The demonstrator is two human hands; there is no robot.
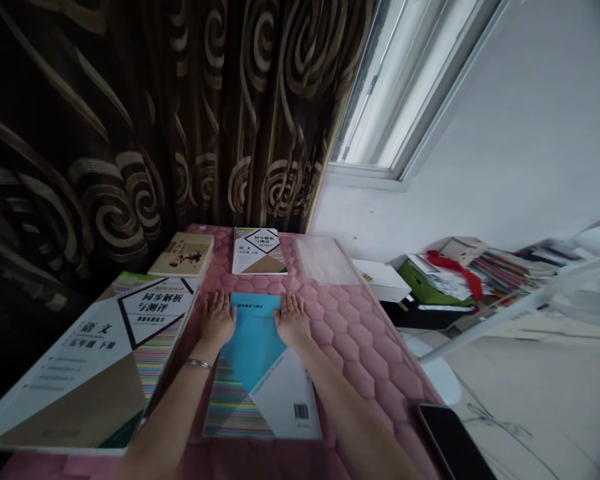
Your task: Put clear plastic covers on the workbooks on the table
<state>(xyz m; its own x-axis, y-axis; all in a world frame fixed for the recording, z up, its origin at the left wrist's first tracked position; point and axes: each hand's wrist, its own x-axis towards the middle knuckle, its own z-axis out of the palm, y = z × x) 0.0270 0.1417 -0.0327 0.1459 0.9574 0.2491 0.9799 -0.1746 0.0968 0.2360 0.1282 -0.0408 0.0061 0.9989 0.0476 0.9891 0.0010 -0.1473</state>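
On pink quilted tabletop (363,337) beside dark curtain (260,100), blue-and-grey book (255,340) is lying between left hand (219,323) and right hand (293,323), both resting flat at its edges, fingers uncurled. Near white wall (480,167), white box (386,283) is sitting, contents hidden.

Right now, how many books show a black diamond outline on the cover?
2: the left book, and the back book, beyond the blue book. Any underneath would be hidden.
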